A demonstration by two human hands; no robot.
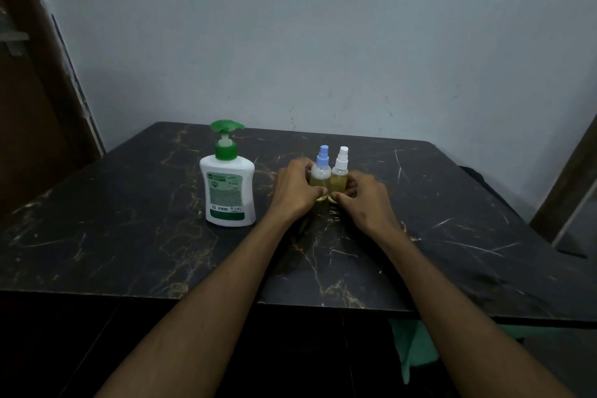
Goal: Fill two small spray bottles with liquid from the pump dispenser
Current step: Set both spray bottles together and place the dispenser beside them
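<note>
Two small clear spray bottles stand upright side by side on the dark marble table (129,252), both holding yellowish liquid. The left one has a blue spray top (321,171); the right one has a white spray top (340,171). My left hand (295,191) grips the blue-topped bottle from the left, fingers and thumb curled round it. From the right, my right hand (365,200) holds the white-topped bottle the same way. The white pump dispenser (227,184) with a green pump head stands upright to the left of my left hand, apart from it.
The table's back edge meets a pale wall. A brown door frame stands at the left, and a dark frame at the far right. Green cloth (413,346) shows below the table's front edge.
</note>
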